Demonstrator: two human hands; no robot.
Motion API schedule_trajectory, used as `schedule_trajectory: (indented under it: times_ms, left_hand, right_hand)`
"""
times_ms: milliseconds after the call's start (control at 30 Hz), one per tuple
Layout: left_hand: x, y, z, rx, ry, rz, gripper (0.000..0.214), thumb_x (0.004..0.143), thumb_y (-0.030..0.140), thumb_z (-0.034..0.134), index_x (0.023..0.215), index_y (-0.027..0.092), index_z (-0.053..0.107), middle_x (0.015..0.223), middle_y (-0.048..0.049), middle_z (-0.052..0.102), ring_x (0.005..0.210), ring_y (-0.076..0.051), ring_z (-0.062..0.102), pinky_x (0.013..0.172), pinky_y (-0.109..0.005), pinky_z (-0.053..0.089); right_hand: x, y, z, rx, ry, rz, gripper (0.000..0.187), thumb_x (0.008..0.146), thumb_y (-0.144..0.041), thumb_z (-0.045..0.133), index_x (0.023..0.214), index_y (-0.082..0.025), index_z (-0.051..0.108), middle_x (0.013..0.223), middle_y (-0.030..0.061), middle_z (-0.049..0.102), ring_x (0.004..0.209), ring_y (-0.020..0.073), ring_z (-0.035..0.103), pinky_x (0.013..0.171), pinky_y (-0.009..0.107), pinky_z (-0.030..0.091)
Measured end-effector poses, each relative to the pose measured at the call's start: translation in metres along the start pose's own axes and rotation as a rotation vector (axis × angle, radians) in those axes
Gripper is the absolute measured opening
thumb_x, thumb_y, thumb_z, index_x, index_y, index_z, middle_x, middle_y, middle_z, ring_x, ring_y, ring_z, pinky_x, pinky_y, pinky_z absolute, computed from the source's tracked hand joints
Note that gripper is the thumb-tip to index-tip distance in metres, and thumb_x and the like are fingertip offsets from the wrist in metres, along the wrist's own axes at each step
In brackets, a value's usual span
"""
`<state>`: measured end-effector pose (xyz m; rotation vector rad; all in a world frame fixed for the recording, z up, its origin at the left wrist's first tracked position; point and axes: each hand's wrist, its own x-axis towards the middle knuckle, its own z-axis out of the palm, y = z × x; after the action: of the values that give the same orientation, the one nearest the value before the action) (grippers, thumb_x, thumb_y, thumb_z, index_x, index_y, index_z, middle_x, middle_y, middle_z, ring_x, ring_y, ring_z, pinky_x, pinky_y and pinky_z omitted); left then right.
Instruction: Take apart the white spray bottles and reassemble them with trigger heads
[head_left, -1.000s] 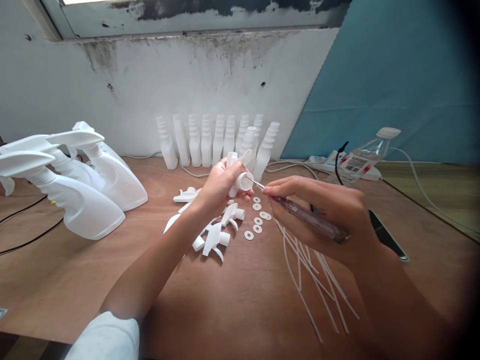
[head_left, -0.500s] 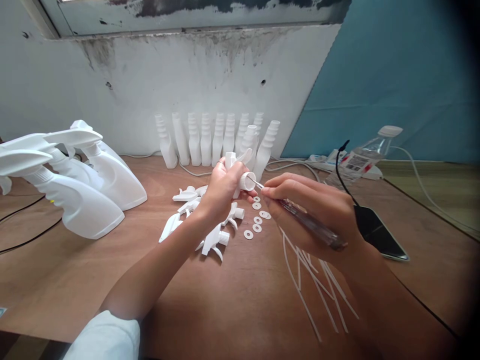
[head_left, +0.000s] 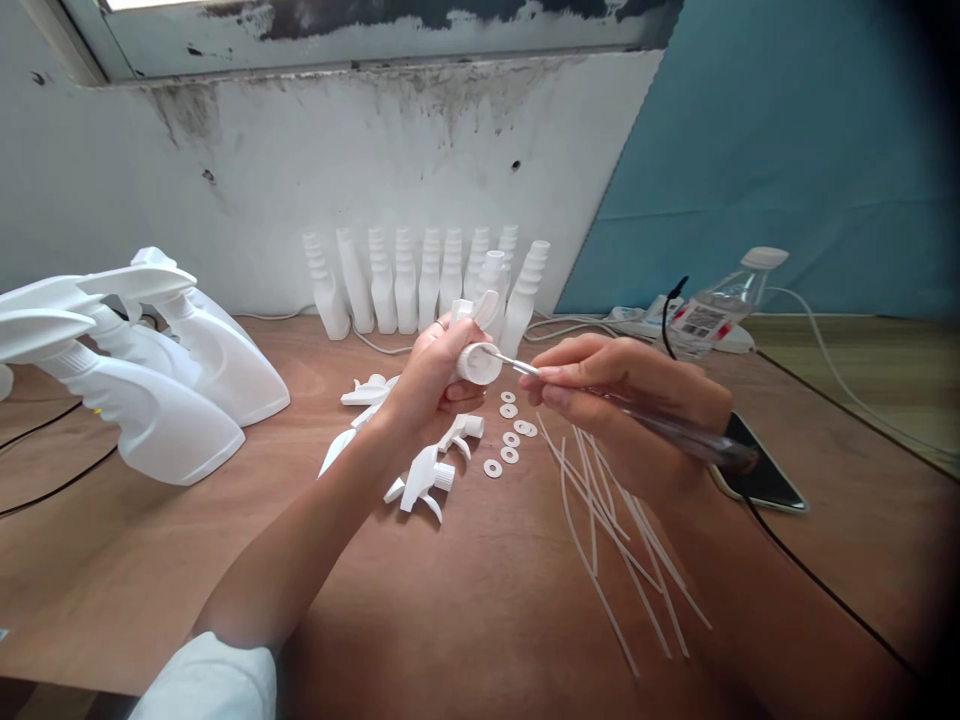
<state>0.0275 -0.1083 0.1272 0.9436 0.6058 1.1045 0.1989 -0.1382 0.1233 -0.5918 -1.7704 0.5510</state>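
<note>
My left hand (head_left: 439, 375) is closed around a white trigger spray head (head_left: 480, 363), its round screw collar facing right. In my right hand (head_left: 622, 385) I grip a screwdriver (head_left: 660, 425) with a clear handle and thin metal shaft; its tip is at the collar's opening. Whether the tip touches the inside is hard to see. Below my left hand lie several loose spray heads (head_left: 429, 483). Flat white washers (head_left: 493, 468) are scattered to the right of them. Thin white tubes (head_left: 596, 520) lie beneath my right hand.
White bottles (head_left: 384, 290) stand in a row against the wall. At the left are assembled spray bottles (head_left: 180, 410). A clear plastic bottle (head_left: 709, 310), a phone (head_left: 765, 470) and cables (head_left: 814, 580) are on the right of the wooden table (head_left: 420, 620).
The screwdriver has swung to a flatter angle, its handle end moving right. The spray head's collar has turned more toward me. My right hand has shifted slightly right.
</note>
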Motion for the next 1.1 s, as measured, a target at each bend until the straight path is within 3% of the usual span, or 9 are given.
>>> schedule_trajectory:
  times_ms: [133, 367, 533, 667, 800, 933, 1100]
  left_hand:
    - [-0.001, 0.005, -0.001, 0.114, -0.033, -0.067, 0.017, 0.074, 0.018, 0.054, 0.073, 0.02, 0.037, 0.05, 0.0091, 0.032, 0.033, -0.001, 0.018, 0.032, -0.013, 0.01]
    - [0.001, 0.01, -0.005, 0.339, -0.074, -0.104, 0.023, 0.072, 0.017, 0.057, 0.077, 0.022, 0.035, 0.048, 0.0105, 0.034, 0.033, -0.002, 0.018, 0.031, -0.014, 0.01]
    - [0.008, 0.005, -0.013, 0.378, 0.034, -0.058, 0.024, 0.072, 0.019, 0.059, 0.078, 0.022, 0.036, 0.049, 0.0098, 0.037, 0.032, -0.002, 0.02, 0.031, -0.015, 0.012]
    - [0.01, 0.004, -0.015, 0.337, -0.034, -0.116, 0.022, 0.073, 0.019, 0.058, 0.075, 0.021, 0.036, 0.047, 0.0097, 0.035, 0.032, -0.002, 0.019, 0.032, -0.014, 0.011]
    - [0.01, 0.006, -0.014, 0.324, -0.064, -0.157, 0.018, 0.075, 0.019, 0.054, 0.074, 0.021, 0.036, 0.046, 0.0089, 0.035, 0.032, -0.002, 0.018, 0.031, -0.015, 0.01]
    - [0.012, 0.001, -0.014, 0.411, -0.03, -0.1, 0.018, 0.075, 0.02, 0.056, 0.078, 0.021, 0.038, 0.049, 0.0084, 0.039, 0.033, -0.003, 0.023, 0.032, -0.016, 0.011]
    - [0.018, -0.019, -0.017, 0.673, 0.081, -0.006, 0.016, 0.078, 0.026, 0.055, 0.088, 0.021, 0.044, 0.057, 0.0064, 0.044, 0.041, -0.007, 0.038, 0.039, -0.018, 0.025]
  right_hand:
    - [0.003, -0.005, -0.003, 0.113, -0.033, 0.039, 0.013, 0.078, -0.01, 0.065, 0.072, -0.021, 0.064, 0.083, 0.0031, 0.068, 0.069, 0.018, 0.063, 0.059, 0.033, 0.048]
    - [0.018, 0.009, -0.015, 0.457, -0.132, 0.322, 0.01, 0.075, -0.014, 0.068, 0.066, -0.018, 0.064, 0.067, 0.0035, 0.065, 0.062, 0.0178, 0.061, 0.051, 0.03, 0.047]
    - [0.015, 0.014, -0.01, 0.295, -0.14, 0.301, 0.011, 0.077, -0.014, 0.07, 0.068, -0.017, 0.063, 0.078, 0.0047, 0.067, 0.066, 0.0157, 0.061, 0.062, 0.031, 0.048]
    - [0.016, 0.017, -0.007, 0.411, -0.114, 0.305, 0.013, 0.074, -0.013, 0.068, 0.064, -0.016, 0.061, 0.069, 0.0047, 0.065, 0.058, 0.0154, 0.059, 0.053, 0.029, 0.044]
    - [0.02, 0.024, -0.007, 0.547, -0.101, 0.382, 0.015, 0.071, -0.018, 0.07, 0.061, -0.018, 0.059, 0.064, 0.005, 0.064, 0.058, 0.017, 0.06, 0.049, 0.028, 0.044]
    - [0.022, 0.034, -0.008, 0.602, -0.122, 0.488, 0.014, 0.068, -0.019, 0.069, 0.059, -0.019, 0.058, 0.063, 0.0042, 0.064, 0.056, 0.0166, 0.059, 0.047, 0.027, 0.044]
    - [0.021, 0.044, -0.011, 0.509, -0.194, 0.62, 0.014, 0.065, -0.017, 0.066, 0.055, -0.017, 0.056, 0.057, 0.0036, 0.06, 0.049, 0.0144, 0.054, 0.045, 0.026, 0.04]
